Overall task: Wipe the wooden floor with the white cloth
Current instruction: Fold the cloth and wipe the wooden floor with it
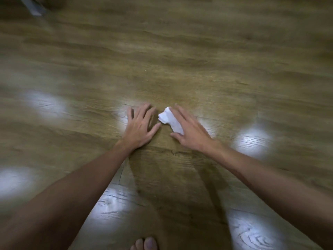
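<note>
A small crumpled white cloth [169, 120] lies on the wooden floor [180, 56] in the middle of the view. My right hand [187, 130] lies flat on top of the cloth with straight fingers, pressing it to the boards; the cloth sticks out to the left of the fingers. My left hand [140, 125] rests on the floor just left of the cloth, fingers spread, touching only the wood. A narrow gap separates the two hands.
Bright light reflections shine on the floor to the left, right and near me. Bare toes [146, 243] show at the bottom edge. A pale furniture leg or object [34, 8] stands at the far top left. A few white specks [144, 80] lie beyond the hands.
</note>
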